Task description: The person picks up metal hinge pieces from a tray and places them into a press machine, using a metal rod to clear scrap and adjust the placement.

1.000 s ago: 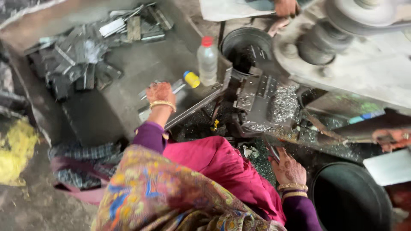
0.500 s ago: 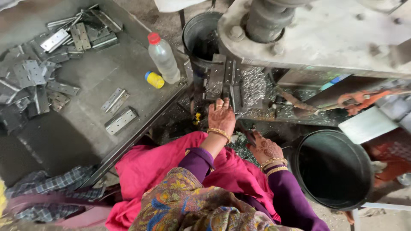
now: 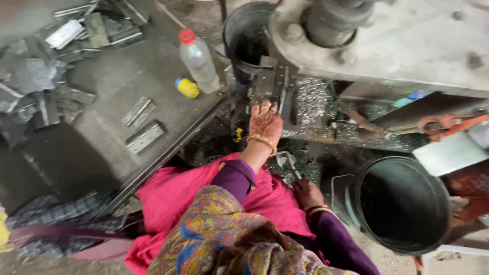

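Observation:
My left hand, with a gold bangle at the wrist, reaches forward to the press bed. Its fingertips press a flat grey metal plate that lies under the big machine head. My right hand sits low by my pink-clad lap, fingers curled at the lower end of a thin bent metal rod. Shiny metal swarf covers the bed beside the plate.
A dark worktable on the left carries two hinge plates, a heap of metal blanks, a clear bottle with a red cap and a yellow-capped item. A black bucket stands right, another bucket behind the press.
My left hand left the worktable, swung right and went forward onto the plate at the press. My right hand dropped lower towards my lap. The view shifted left and closer.

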